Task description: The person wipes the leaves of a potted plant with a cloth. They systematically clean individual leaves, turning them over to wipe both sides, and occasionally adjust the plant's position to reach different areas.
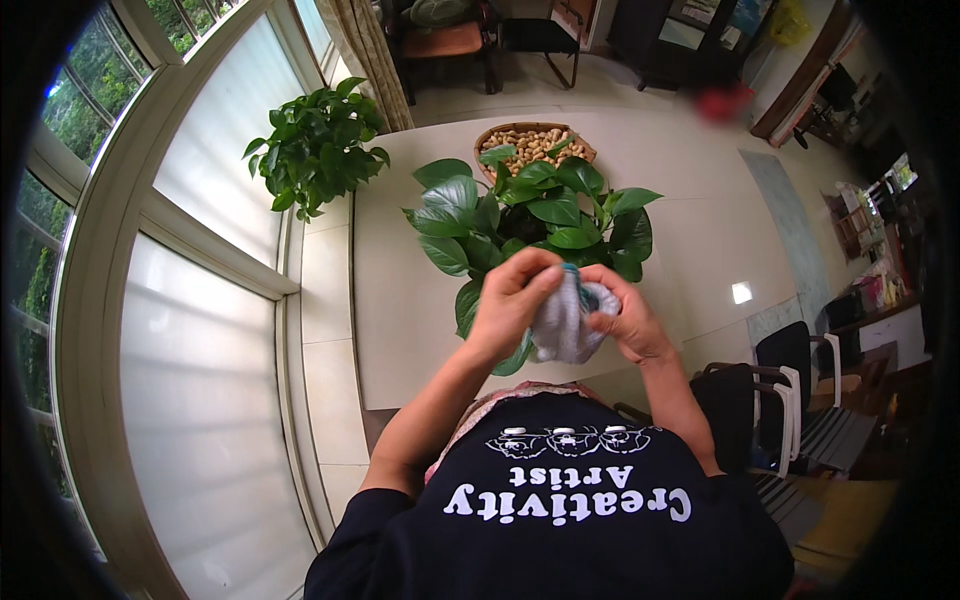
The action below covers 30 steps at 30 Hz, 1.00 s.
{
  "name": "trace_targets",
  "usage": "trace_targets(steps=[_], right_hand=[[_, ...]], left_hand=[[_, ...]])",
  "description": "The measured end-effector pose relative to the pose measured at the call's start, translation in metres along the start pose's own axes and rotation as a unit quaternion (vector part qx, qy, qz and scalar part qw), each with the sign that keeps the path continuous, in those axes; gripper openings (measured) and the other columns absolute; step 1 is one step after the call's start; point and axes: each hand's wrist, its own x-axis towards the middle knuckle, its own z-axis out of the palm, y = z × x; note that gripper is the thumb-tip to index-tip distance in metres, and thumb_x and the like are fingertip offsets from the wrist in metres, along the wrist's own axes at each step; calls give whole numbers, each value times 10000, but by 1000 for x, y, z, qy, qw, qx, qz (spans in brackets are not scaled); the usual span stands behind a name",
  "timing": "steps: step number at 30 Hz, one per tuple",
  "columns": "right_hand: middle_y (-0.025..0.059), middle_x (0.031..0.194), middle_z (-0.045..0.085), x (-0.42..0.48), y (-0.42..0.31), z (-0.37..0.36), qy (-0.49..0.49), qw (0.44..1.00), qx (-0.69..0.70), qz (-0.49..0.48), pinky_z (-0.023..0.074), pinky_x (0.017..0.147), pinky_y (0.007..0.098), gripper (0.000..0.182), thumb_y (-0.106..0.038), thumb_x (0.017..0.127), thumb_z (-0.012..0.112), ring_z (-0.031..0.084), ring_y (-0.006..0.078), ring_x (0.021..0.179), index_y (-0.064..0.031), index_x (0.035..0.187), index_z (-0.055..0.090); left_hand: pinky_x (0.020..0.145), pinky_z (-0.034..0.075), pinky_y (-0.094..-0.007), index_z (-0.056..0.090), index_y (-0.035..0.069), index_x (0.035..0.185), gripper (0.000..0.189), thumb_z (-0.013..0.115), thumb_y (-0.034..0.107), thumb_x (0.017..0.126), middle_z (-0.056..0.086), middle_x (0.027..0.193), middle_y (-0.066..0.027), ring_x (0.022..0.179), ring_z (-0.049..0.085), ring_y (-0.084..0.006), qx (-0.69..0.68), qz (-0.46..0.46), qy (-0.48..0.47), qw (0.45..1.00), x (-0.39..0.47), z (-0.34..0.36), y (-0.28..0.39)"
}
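Both hands hold a white knitted fabric item with a teal edge (pixel 559 322), perhaps a work glove, in front of my chest. My left hand (pixel 514 300) pinches its teal edge between thumb and fingers. On the other side, my right hand (pixel 630 319) grips the bunched part, thumb towards me. Just beyond and partly beneath the hands spreads a leafy green pothos plant (pixel 559 206); dark soil shows among its leaves, while its pot is hidden. The fabric's full shape cannot be made out.
A woven basket of peanuts (pixel 525 146) sits behind the plant on the pale table (pixel 405 315). Another pothos (pixel 319 146) stands on the sill by the window (pixel 210 375) at left. Black chairs (pixel 784 375) are at right, and a curtain (pixel 367 60) hangs behind.
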Motion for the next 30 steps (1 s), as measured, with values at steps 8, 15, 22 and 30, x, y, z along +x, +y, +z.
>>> trace_targets(steps=[8, 15, 22, 30], right_hand=[[72, 1004, 591, 3, 13, 25, 102, 984, 101, 101, 483, 827, 286, 580, -48, 647, 745, 591, 154, 899, 14, 1167, 495], [178, 1068, 600, 18, -17, 14, 191, 961, 200, 25, 501, 864, 373, 562, -231, 724, 606, 612, 254, 936, 43, 1199, 484], [184, 1258, 514, 70, -36, 53, 124, 982, 90, -107, 471, 923, 451, 568, -215, 765, 579, 537, 300, 1117, 49, 1244, 429], [106, 896, 621, 99, -34, 48, 185, 973, 28, -131, 521, 767, 350, 347, -157, 777, 615, 613, 203, 848, -36, 1091, 529]], left_hand=[[711, 434, -208, 615, 2, 1028, 160, 575, 74, 890, 614, 867, -13, 800, 544, -68, 15, -2, 14, 1000, 3, -20, 8], [855, 399, -301, 612, 61, 1039, 230, 574, 232, 891, 642, 994, -54, 943, 587, -148, 22, 86, 367, 926, 2, -131, -13], [879, 370, -364, 617, 100, 1030, 386, 518, 446, 892, 632, 1041, -34, 1045, 538, -168, -93, -114, 283, 948, 27, -169, -36], [683, 434, -238, 637, 104, 931, 143, 631, 220, 848, 633, 837, 15, 741, 573, -80, -168, -112, 230, 952, 51, -175, -40]])
